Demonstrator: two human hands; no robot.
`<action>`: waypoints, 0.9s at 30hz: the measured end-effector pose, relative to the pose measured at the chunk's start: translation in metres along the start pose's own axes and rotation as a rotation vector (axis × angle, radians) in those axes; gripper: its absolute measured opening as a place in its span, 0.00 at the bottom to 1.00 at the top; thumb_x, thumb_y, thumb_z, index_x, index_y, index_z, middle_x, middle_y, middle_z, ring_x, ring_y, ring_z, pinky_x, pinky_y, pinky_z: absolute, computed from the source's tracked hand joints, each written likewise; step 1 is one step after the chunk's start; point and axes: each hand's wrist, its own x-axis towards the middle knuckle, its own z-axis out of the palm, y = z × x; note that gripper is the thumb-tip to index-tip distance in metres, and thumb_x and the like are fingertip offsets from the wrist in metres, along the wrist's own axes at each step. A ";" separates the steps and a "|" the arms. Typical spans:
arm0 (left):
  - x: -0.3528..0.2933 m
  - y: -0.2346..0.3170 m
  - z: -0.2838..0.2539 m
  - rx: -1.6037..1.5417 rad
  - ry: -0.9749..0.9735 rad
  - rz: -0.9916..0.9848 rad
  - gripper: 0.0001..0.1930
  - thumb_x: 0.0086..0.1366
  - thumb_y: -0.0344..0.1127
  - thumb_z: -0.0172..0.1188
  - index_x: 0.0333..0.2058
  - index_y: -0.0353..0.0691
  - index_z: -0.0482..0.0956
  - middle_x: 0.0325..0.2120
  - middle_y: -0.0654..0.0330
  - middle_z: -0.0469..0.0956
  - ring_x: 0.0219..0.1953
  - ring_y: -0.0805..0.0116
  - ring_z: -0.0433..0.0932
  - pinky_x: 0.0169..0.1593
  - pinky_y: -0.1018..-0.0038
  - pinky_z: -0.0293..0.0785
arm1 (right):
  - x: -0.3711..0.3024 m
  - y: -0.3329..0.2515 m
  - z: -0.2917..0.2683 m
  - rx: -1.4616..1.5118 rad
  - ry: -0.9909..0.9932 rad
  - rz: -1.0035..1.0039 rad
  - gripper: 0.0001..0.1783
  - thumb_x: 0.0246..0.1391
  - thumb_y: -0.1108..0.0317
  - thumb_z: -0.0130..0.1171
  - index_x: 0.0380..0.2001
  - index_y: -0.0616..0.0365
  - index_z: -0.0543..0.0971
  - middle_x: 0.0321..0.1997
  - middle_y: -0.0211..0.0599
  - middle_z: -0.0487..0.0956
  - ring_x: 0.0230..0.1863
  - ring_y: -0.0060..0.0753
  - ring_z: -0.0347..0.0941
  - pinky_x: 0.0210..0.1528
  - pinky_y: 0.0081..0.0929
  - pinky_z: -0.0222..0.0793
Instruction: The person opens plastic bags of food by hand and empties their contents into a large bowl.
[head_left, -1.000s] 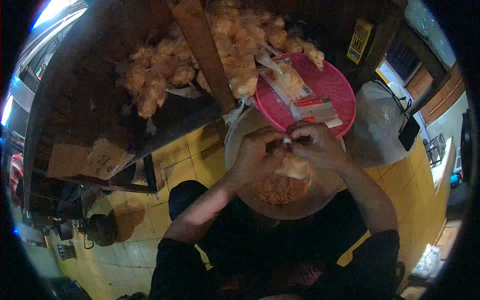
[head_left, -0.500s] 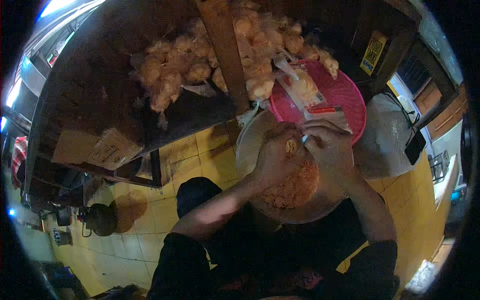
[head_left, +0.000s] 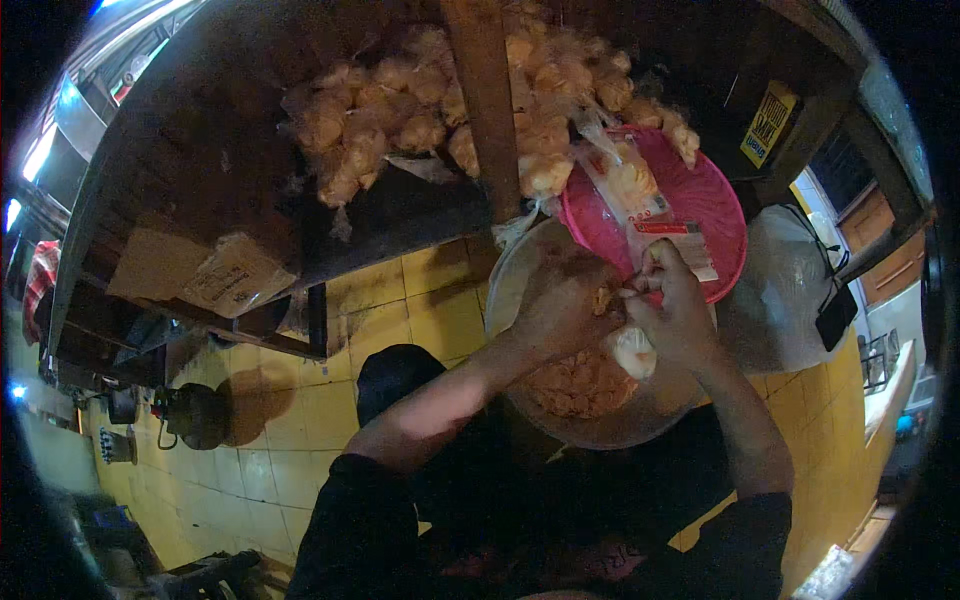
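A small white filled plastic bag (head_left: 635, 352) hangs between my hands, above orange-red crumbly food (head_left: 575, 392) in a wide pale basin (head_left: 507, 272) on my lap. My left hand (head_left: 568, 298) is closed at the top of the bag, its fingertips mostly hidden. A gold-brown patterned spot shows on its fingers; I cannot tell what it is. Close beside it, my right hand (head_left: 677, 308) pinches at the bag's neck, thumb and fingers bent together. Behind the hands, a pink basket (head_left: 728, 240) overlaps the basin's far rim and holds clear plastic packs (head_left: 630, 185).
Many knotted bags of pale food (head_left: 420, 130) lie heaped on a dark wooden table (head_left: 410, 215), with a wooden post (head_left: 485, 110) rising among them. A large translucent sack (head_left: 780, 290) stands right of the basin. At left are a cardboard box (head_left: 215, 275) and yellow floor tiles (head_left: 280, 480).
The white bag now hangs in sight below my hands; before, only a white bit showed between the fingers. My right hand has turned and lifted its fingers. The whole view has shifted slightly.
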 end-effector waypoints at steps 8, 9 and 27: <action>0.000 -0.005 0.004 -0.412 -0.120 -0.229 0.12 0.46 0.34 0.67 0.29 0.38 0.78 0.26 0.54 0.79 0.31 0.57 0.78 0.41 0.64 0.73 | -0.006 0.002 0.004 0.206 0.019 0.066 0.24 0.44 0.83 0.57 0.42 0.55 0.58 0.37 0.38 0.72 0.38 0.24 0.72 0.39 0.25 0.71; 0.001 -0.005 0.007 -0.426 -0.132 -0.224 0.12 0.46 0.34 0.67 0.29 0.38 0.78 0.26 0.54 0.79 0.31 0.57 0.78 0.41 0.64 0.73 | -0.004 -0.001 0.002 0.259 0.034 0.045 0.26 0.44 0.83 0.57 0.43 0.55 0.58 0.38 0.37 0.71 0.39 0.23 0.72 0.39 0.24 0.71; -0.006 -0.006 -0.010 -0.720 -0.147 -0.240 0.14 0.57 0.26 0.58 0.43 0.35 0.76 0.37 0.57 0.78 0.41 0.69 0.77 0.44 0.75 0.72 | -0.015 -0.007 0.013 -0.703 0.011 -0.330 0.12 0.47 0.64 0.57 0.36 0.57 0.76 0.32 0.41 0.75 0.37 0.44 0.74 0.42 0.41 0.67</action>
